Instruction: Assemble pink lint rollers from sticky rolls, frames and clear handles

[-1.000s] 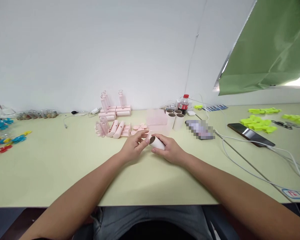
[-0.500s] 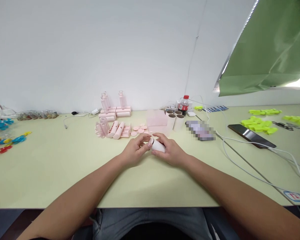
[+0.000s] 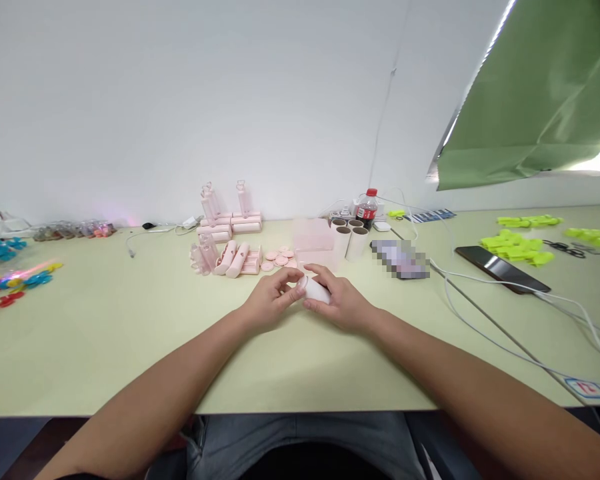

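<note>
A short white tube [image 3: 317, 291], like a paper roll, lies tilted between my hands just above the table. My right hand [image 3: 344, 301] is closed around its right part, with the thumb below and the fingers over the top. At its left end sits a pale pinkish disc [image 3: 304, 283], pinched by my left hand [image 3: 273, 298], thumb in front; the fingers behind are partly hidden. Beyond my hands lie several flat pink discs [image 3: 279, 259]. Several upright white tubes [image 3: 357, 244] with brown inner rims stand to the right of a translucent pink box [image 3: 313, 241].
Pink cylindrical cases [image 3: 237, 260] and clear pink parts [image 3: 208, 252] lie left of the discs. A cola bottle [image 3: 367, 209] stands behind the tubes. Rightward are a blurred-out phone [image 3: 399, 259], a black phone [image 3: 503, 269], white cables [image 3: 480, 337] and yellow-green pieces [image 3: 517, 248].
The dark opening at the tube's left end is now covered by the pale disc. Both hands stay almost in place. A pinkish light shows at the far left.
</note>
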Motion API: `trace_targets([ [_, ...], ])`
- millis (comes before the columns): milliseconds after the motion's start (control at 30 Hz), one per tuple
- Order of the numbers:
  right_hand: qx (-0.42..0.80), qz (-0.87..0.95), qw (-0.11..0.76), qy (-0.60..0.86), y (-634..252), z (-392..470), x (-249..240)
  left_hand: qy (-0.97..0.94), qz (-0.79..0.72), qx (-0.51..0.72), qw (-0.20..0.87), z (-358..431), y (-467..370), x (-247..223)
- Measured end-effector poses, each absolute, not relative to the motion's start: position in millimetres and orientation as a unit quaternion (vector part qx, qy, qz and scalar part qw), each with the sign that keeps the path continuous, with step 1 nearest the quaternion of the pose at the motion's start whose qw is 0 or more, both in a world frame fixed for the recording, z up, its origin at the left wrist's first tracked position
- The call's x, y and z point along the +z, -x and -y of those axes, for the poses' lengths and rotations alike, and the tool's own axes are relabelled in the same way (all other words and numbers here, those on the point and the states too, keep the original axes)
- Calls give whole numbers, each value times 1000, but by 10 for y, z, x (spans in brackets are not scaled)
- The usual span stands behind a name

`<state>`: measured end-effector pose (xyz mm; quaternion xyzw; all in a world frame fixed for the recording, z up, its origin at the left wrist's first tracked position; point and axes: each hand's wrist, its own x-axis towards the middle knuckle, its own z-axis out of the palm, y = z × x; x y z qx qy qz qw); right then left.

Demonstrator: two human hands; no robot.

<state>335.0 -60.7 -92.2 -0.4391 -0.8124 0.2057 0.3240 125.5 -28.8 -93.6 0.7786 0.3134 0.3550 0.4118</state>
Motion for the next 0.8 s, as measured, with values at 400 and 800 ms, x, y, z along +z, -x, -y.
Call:
trace_targets([
  [400,210,775,356,478,-3376,574,-906,-765,-375,439,285,352,-1329,-912],
  [800,228,739,395,495,-3438,488,-941,-823,-451,278,204,316,-1324,-924],
])
